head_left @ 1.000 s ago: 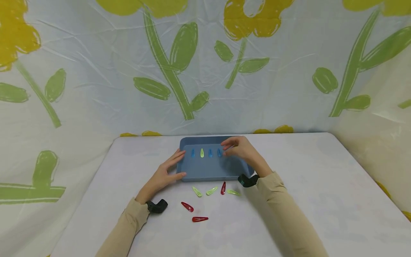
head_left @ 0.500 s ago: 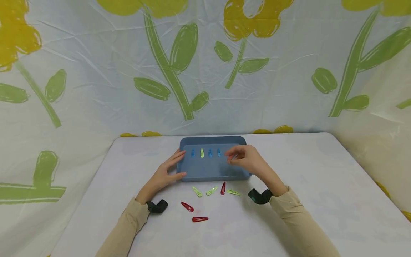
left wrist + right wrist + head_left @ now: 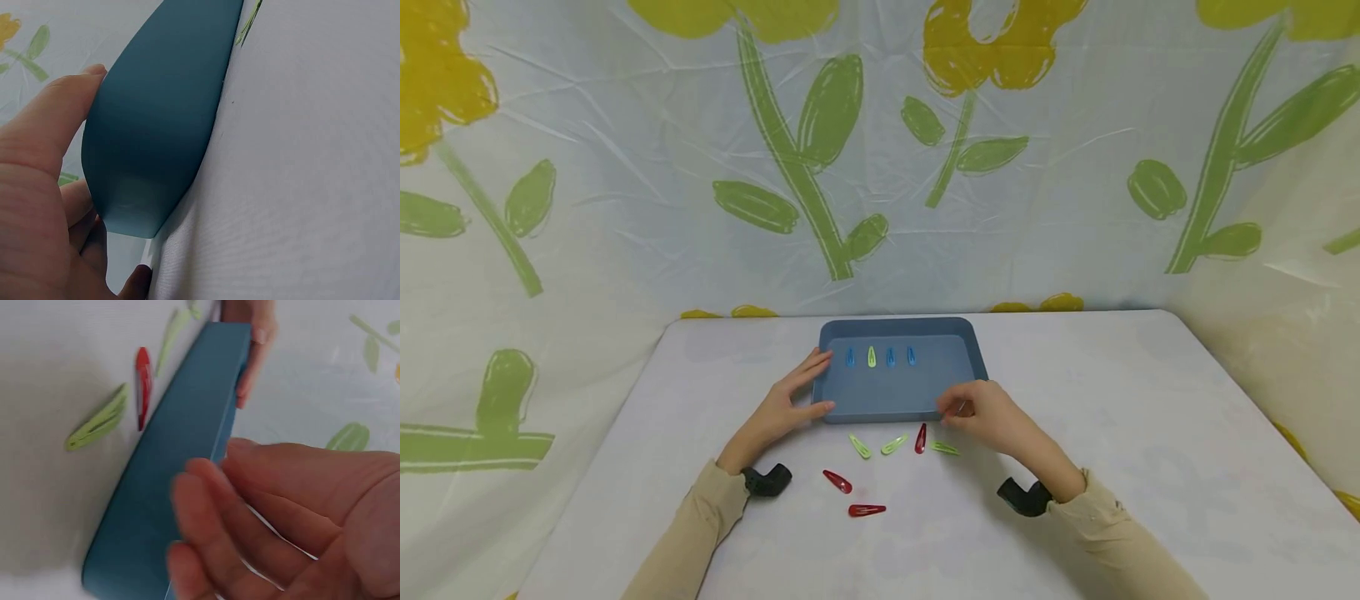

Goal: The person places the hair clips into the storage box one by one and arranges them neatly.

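Left hand (image 3: 775, 413) spread, thumb and outstretched fingers against the left end of the blue tray (image 3: 880, 396). Right hand (image 3: 988, 412) loosely curled, empty as far as visible, at the tray's near right corner; contact with the rim impossible to tell, corner hidden behind. Inside, in a row, three blue clips (image 3: 891, 357) and one green clip (image 3: 872, 357). On the table (image 3: 760, 550) in front, three green clips (image 3: 860, 447) and three red clips (image 3: 837, 481). Fingertips blurred in the right wrist view.

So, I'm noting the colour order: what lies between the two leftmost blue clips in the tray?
Between the leftmost blue clip and the middle blue clip lies one yellow-green clip; the head view shows it, touching neither.
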Motion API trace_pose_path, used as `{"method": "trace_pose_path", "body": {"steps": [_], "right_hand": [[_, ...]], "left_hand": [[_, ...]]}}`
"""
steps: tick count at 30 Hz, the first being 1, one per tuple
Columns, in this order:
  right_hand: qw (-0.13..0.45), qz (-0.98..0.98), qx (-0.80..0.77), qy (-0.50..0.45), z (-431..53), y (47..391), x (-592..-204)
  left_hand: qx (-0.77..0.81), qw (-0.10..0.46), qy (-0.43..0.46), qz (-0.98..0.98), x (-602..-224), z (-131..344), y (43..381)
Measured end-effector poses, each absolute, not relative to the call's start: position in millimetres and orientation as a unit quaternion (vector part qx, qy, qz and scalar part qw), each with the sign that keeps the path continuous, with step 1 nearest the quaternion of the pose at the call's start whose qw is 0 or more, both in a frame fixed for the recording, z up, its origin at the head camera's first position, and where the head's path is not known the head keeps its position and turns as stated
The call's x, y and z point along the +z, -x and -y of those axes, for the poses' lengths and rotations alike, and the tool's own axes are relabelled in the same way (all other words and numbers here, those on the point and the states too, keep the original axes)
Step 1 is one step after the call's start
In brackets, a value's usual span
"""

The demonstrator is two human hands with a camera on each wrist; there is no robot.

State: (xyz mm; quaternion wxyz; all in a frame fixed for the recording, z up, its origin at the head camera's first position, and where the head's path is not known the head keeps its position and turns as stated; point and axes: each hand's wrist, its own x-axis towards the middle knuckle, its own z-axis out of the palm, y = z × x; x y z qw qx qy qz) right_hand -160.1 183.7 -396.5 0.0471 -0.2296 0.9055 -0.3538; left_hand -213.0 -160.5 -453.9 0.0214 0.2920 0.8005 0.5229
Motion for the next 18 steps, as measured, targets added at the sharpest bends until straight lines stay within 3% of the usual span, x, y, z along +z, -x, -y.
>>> {"method": "trace_pose_path", "body": {"steps": [7, 18], "right_hand": [[0.077, -0.936, -0.270, 0.214, -179.7, 147.6, -407.3], [0.014, -0.963, -0.210, 0.169, -165.4, 137.8, -421.0]], "left_hand": [[0.521, 0.019, -0.293, -0.802, -453.9, 161.0, 213.1], [0.516, 0.004, -0.296, -0.804, -487.5, 167.8, 231.7]]}}
